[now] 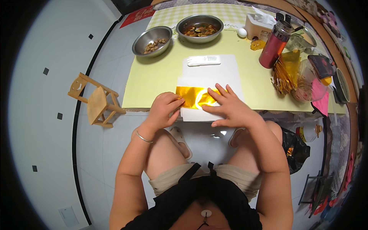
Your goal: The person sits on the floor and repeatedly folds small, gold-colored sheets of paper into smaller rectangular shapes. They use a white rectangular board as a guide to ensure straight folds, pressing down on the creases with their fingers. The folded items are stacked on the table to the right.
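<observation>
At the table's near edge, the left hand (164, 108) pinches the gold foil sheet (193, 97) while the right hand (227, 107) presses it flat with open fingers, so a hasty tug could tear or crease it.

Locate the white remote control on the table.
In the head view, the white remote control lies at the far edge of the white sheet, beyond the gold foil paper, below the larger steel bowl.
</observation>
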{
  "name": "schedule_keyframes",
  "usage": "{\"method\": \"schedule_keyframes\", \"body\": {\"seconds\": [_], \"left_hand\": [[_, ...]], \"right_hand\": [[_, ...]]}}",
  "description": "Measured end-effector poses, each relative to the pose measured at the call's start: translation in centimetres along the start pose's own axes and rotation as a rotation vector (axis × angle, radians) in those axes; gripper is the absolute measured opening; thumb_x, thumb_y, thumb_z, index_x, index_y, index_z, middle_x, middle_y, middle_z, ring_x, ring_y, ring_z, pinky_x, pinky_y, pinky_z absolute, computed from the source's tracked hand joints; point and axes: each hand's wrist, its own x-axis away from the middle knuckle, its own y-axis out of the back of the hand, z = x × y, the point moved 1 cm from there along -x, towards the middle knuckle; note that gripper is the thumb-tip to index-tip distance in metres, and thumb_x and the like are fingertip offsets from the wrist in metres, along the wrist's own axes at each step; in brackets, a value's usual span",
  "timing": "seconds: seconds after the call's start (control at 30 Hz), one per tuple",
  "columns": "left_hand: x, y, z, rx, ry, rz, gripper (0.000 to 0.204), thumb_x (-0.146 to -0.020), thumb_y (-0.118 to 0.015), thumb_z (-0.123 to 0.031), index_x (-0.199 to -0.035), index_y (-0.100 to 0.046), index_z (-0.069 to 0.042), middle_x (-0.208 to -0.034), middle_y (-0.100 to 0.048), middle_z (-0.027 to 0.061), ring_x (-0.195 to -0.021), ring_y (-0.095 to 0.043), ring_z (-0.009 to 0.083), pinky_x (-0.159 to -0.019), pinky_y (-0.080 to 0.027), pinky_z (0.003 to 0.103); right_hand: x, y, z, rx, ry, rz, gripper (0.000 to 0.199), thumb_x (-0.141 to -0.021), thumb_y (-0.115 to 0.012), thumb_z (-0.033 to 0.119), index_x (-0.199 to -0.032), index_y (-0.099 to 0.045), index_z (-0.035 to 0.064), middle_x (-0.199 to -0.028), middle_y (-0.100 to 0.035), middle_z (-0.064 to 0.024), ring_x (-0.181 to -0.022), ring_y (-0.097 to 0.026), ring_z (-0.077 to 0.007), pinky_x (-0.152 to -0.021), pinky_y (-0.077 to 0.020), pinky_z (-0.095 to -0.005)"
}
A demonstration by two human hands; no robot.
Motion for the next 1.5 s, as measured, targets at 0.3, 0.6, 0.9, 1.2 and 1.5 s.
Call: {"method": "schedule_keyframes", "body": {"seconds": [0.3, 0.6, 0.9, 1.2, 1.5], "left_hand": [[-1.2, -0.8, -0.7, 0.259, 0.014, -0.034, 0.024, -0.073, -0.067, 0.003, -0.096, -0.071, -0.005, -0.105, -0.069, 0.0078, -0.102, -0.062, 0.0298, -0.094, -0.049, 0.043], [-3.5, -0.1, 1.5, 0.600, 0.170, 0.217, 0.029, -0.074, -0.077, -0.006, -0.102, -0.073, -0.005, -0.103, -0.070, 0.0074, -0.104, -0.061, 0.0270, -0.097, -0.047, 0.039], [-3.5, -1.1, 3.0, 0.399, 0.200, 0.071, 0.015, -0.078, -0.079, -0.013, -0.091, -0.074, -0.006, -0.113, -0.066, 0.0057, -0.112, -0.055, 0.0256, -0.097, -0.046, 0.039], [-5.3, -2.9, 2.2, 0.191, 0.321, -0.002, 0.018, -0.078, -0.079, -0.014, -0.076, -0.066, -0.003, -0.099, -0.064, 0.0103, -0.101, -0.056, 0.0309, -0.091, -0.047, 0.040], [-5.5, -2.8, 1.9, 0.150, 0.330, -0.001, 0.018, -0.075, -0.079, -0.012, -0.075, -0.064, -0.002, -0.099, -0.063, 0.0110, -0.100, -0.056, 0.0307, -0.089, -0.046, 0.039]], "right_hand": [[-0.8, -1.0, -0.3, -0.183, -0.040, -0.439, 0.023, -0.081, -0.077, 0.025, -0.082, -0.069, 0.0033, -0.122, -0.068, -0.0130, -0.108, -0.067, -0.0372, -0.088, -0.0546, -0.0419], [-3.2, -3.1, 3.7, 0.025, -0.172, -0.412, 0.036, -0.075, -0.080, 0.027, -0.096, -0.065, 0.0015, -0.130, -0.058, -0.0224, -0.122, -0.051, -0.0437, -0.105, -0.0386, -0.0624], [-3.5, -4.5, 3.3, 0.062, -0.244, -0.447, 0.027, -0.081, -0.074, 0.020, -0.094, -0.065, -0.0023, -0.136, -0.057, -0.0230, -0.125, -0.053, -0.0423, -0.107, -0.0381, -0.0652], [-3.8, -4.3, 3.5, 0.051, -0.323, -0.437, 0.034, -0.081, -0.072, 0.016, -0.108, -0.064, -0.0027, -0.139, -0.055, -0.0242, -0.124, -0.053, -0.0398, -0.108, -0.0392, -0.0604], [-4.0, -3.7, 3.6, 0.162, -0.301, -0.363, 0.053, -0.085, -0.071, 0.021, -0.133, -0.061, 0.0029, -0.143, -0.051, -0.0252, -0.124, -0.053, -0.0378, -0.108, -0.0400, -0.0570]]}}
